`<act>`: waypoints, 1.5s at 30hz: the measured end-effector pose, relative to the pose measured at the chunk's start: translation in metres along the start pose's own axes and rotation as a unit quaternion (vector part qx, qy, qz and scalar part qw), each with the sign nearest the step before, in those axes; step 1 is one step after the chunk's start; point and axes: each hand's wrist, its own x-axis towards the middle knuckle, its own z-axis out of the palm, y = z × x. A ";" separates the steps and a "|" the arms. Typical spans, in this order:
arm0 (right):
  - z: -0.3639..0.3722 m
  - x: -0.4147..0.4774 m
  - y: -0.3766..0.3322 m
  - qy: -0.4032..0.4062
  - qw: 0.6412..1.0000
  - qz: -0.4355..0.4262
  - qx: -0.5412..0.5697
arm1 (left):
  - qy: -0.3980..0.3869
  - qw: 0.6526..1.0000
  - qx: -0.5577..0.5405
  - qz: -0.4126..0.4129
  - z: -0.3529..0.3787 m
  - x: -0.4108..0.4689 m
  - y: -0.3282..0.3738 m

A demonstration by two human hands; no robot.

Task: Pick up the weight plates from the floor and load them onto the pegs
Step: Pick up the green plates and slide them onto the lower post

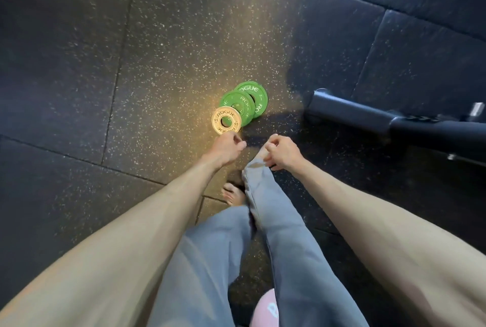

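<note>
Rubber floor (79,63) open around 3 plates (238,107).

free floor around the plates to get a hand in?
Left of the white plate and beyond the green plates: bare rubber floor. Right is tighter, toward the black rack foot. Near side crowded: left hand, right hand.

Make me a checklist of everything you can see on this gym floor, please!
Surface: dark speckled rubber floor, tiled, seams visible.
Job's things: white plate partly overlaps the near green plate, which overlaps the far green plate; all on the floor; pegs not in view.
Clutter: nothing seen.
Hands: left hand loosely curled just short of the white plate, holding nothing; right hand at the grey trouser knee.
Cables: nothing seen.
Surroundings: black metal frame at right; bare foot.
</note>
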 end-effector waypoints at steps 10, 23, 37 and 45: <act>0.040 0.162 0.020 0.006 0.987 0.105 0.122 | -0.049 0.998 0.027 -0.013 0.004 0.172 -0.008; 0.075 0.308 0.005 0.191 0.958 0.166 0.135 | 0.130 0.965 0.218 0.068 -0.008 0.348 -0.019; 0.074 0.367 -0.001 0.288 0.956 0.050 -0.029 | 0.123 0.948 0.269 0.113 0.013 0.411 0.002; 0.059 0.357 0.003 0.225 0.969 0.043 0.096 | 0.064 0.985 0.139 0.084 0.003 0.410 0.005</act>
